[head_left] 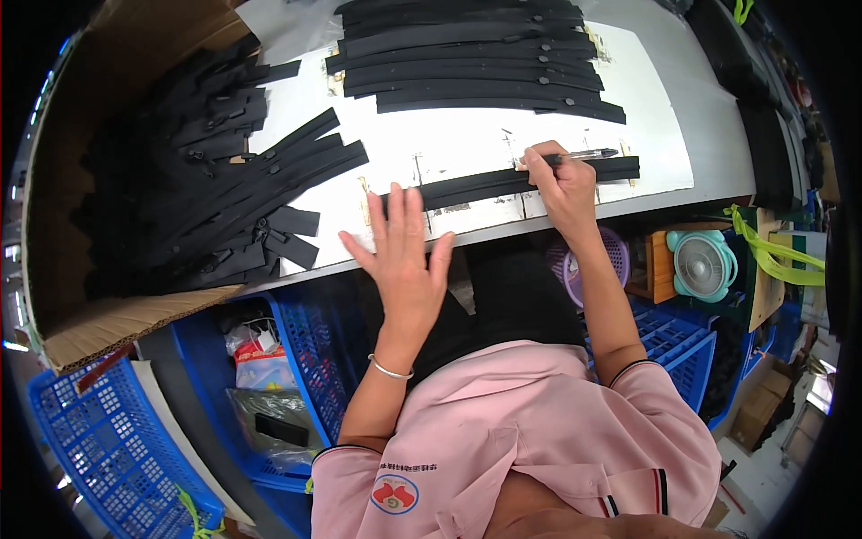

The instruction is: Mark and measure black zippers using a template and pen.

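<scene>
Fingers of the left hand (406,256) are lying spread and flat, palm down, holding nothing; the fingertips are pressing on the near end of a long black zipper strip (503,184) that is stretching across the front edge of the white sheet (467,139) covering the table (718,135). A thin silver bracelet (390,369) is circling that wrist. To the right of it, the right hand (561,184) is resting on the same strip, its fingers curled closed around a pen (584,156) whose tip is pointing away to the right, just above the strip's far end. So the strip is running between the two hands, under the left fingertips and beneath the right palm, and continuing a little past the right hand. Beyond the left hand and off to its left, a loose fan of black strips (296,162) is spilling out of an open cardboard box (126,314) onto the sheet. Farther still, beyond both hands, a neater stack of black strips (476,63) is lying side by side at the far edge of the sheet. Below the table edge, blue plastic baskets (296,359) are sitting to the left of the left forearm, and a small teal fan (702,263) is standing to the right of the right forearm.
</scene>
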A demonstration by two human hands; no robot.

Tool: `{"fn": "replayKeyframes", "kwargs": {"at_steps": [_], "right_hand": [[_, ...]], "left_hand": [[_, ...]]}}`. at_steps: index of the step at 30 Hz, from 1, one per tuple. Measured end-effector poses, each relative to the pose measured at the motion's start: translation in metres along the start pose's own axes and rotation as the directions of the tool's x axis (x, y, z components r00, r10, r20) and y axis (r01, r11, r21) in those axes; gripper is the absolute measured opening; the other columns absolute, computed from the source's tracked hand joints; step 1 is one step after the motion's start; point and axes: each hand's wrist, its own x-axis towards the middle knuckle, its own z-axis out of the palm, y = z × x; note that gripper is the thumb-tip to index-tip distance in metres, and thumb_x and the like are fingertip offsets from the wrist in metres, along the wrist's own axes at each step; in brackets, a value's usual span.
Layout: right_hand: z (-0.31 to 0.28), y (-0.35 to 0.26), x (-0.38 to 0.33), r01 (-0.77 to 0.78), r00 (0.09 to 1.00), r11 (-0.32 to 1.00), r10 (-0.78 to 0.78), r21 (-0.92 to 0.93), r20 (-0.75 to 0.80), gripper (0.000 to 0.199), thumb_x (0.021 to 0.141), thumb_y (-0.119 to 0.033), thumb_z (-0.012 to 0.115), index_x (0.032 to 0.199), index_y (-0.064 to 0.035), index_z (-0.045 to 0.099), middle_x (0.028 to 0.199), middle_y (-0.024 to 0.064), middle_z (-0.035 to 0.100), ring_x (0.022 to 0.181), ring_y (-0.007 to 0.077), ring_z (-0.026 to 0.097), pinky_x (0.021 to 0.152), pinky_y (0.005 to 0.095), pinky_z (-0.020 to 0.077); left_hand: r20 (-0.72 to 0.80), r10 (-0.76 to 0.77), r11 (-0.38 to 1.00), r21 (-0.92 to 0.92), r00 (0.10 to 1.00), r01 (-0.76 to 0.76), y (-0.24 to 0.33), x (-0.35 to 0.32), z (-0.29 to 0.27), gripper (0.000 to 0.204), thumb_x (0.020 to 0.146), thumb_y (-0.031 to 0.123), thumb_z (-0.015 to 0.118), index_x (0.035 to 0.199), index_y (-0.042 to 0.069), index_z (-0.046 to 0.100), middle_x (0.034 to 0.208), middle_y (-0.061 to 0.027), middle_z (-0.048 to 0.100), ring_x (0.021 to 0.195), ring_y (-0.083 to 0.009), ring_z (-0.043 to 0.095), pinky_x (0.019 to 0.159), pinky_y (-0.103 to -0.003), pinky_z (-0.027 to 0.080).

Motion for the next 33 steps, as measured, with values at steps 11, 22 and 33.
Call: {"fn": "replayKeyframes", "kwargs": {"at_steps": [11,22,33], "right_hand": [[0.0,0.006,0.0,0.097,0.994,0.995,-0.098,0.005,0.053,0.019,0.097,-0.007,0.064,0.087,0.0079,0.068,0.084,0.0041,0.072,0.061,0.0096,0.062,0.057,0.0255,0.0473],[0.0,0.014,0.0,0.17,0.982,0.985,-0.168,-0.011,0.086,0.018,0.091,-0.012,0.069,0.08,0.0021,0.069,0.059,0.0114,0.061,0.049,0.019,0.057,0.049,0.0341,0.0415],[-0.072,0.028,-0.005,-0.116,0.984,0.909,0.161,0.4,-0.08,0.019,0.101,-0.013,0.057,0.087,-0.0028,0.065,0.081,0.0012,0.065,0.067,0.0037,0.052,0.058,0.02,0.0387]], "left_hand": [[0.127,0.207,0.975,-0.103,0.97,-0.195,0.047,0.009,0.031,0.059,0.092,0.031,0.073,0.143,0.005,0.057,0.152,-0.0098,0.052,0.147,-0.0288,0.039,0.121,-0.061,0.009],[0.1,0.191,0.981,-0.054,0.977,-0.186,0.045,0.01,0.033,0.06,0.09,0.026,0.074,0.143,0.006,0.056,0.152,-0.0086,0.051,0.146,-0.0285,0.041,0.121,-0.063,0.011],[0.037,0.208,0.973,-0.115,0.978,-0.202,0.047,0.005,0.037,0.057,0.091,0.024,0.074,0.143,0.007,0.057,0.151,-0.0086,0.052,0.145,-0.0287,0.042,0.119,-0.063,0.015]]}}
